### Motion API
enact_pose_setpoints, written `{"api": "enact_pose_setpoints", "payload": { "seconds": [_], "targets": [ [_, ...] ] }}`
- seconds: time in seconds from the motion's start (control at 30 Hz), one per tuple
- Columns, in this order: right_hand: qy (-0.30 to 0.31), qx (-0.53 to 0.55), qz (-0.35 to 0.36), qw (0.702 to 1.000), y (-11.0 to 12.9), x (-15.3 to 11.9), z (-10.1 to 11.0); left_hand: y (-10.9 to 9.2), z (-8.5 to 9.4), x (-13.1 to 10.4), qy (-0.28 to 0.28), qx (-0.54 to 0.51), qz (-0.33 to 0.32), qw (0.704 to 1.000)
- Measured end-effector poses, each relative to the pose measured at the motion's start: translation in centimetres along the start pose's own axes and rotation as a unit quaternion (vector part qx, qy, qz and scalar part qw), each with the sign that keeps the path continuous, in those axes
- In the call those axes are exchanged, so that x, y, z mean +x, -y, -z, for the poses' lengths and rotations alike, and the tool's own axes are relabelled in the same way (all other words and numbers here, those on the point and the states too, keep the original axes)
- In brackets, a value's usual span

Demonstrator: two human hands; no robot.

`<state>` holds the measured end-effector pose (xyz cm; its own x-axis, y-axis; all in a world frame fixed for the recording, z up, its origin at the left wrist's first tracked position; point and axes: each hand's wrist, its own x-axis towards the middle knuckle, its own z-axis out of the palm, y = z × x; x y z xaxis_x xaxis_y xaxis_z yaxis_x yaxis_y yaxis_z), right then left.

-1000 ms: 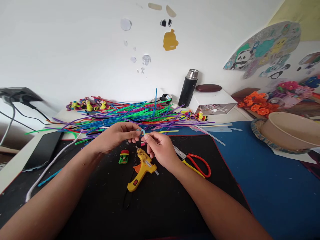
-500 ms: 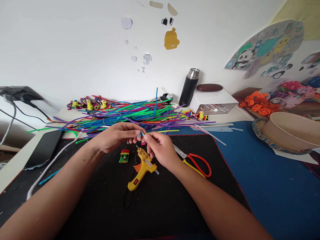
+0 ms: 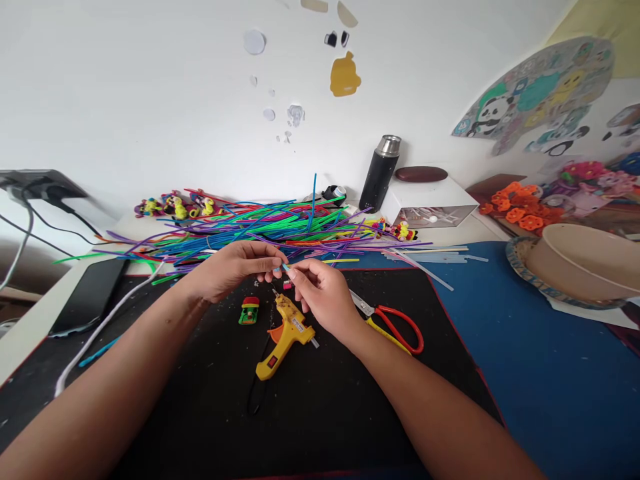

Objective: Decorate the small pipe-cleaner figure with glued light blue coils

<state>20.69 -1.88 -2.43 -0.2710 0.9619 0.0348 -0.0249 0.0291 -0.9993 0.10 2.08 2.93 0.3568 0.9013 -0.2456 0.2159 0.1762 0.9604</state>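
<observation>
Between the fingertips of both hands is a small light-blue piece (image 3: pixel 285 267), mostly hidden by the fingers. My left hand (image 3: pixel 245 268) pinches one end of it, and my right hand (image 3: pixel 323 293) pinches the other. Below them a yellow glue gun (image 3: pixel 285 340) lies on the black mat (image 3: pixel 345 413). A small green and red figure (image 3: pixel 249 311) sits left of the gun. Scissors with red and yellow handles (image 3: pixel 400 327) lie beside my right wrist. A tiny pink piece (image 3: pixel 287 285) shows just under my fingers.
Many coloured pipe cleaners (image 3: pixel 270 227) are heaped behind my hands. A black flask (image 3: pixel 380 175) and a white box (image 3: pixel 430 200) stand by the wall. At the left are a phone (image 3: pixel 90 297) and a white cable (image 3: pixel 113 320); a beige bowl (image 3: pixel 590 260) is at the right.
The blue piece has turned slightly between my fingertips and shows as a thinner strip. Both hands stay in nearly the same place.
</observation>
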Motion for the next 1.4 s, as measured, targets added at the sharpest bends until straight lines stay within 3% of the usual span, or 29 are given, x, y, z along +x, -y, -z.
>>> {"api": "enact_pose_setpoints", "payload": {
  "seconds": [0.23, 0.63, 0.83, 1.1, 1.4],
  "targets": [
    [-0.017, -0.066, 0.031, 0.997, 0.00, -0.05, -0.03, -0.53, 0.25, -0.21, 0.016, 0.088, -0.019, 0.996],
    [-0.040, -0.180, 0.098, 0.978, -0.24, -0.27, -0.17, -0.33, 0.36, -0.39, 0.010, 0.134, -0.018, 0.991],
    [-0.061, -0.183, 0.121, 0.974, -0.63, -0.16, -0.08, -0.16, 0.49, -0.30, 0.008, 0.143, -0.021, 0.990],
    [-0.047, -0.238, 0.166, 0.956, -0.30, -0.33, 0.01, -0.14, 0.58, -0.22, 0.016, 0.148, -0.013, 0.989],
    [-0.028, -0.252, 0.158, 0.954, -0.21, -0.22, 0.09, -0.25, 0.14, -0.12, 0.022, 0.165, -0.006, 0.986]
  ]
}}
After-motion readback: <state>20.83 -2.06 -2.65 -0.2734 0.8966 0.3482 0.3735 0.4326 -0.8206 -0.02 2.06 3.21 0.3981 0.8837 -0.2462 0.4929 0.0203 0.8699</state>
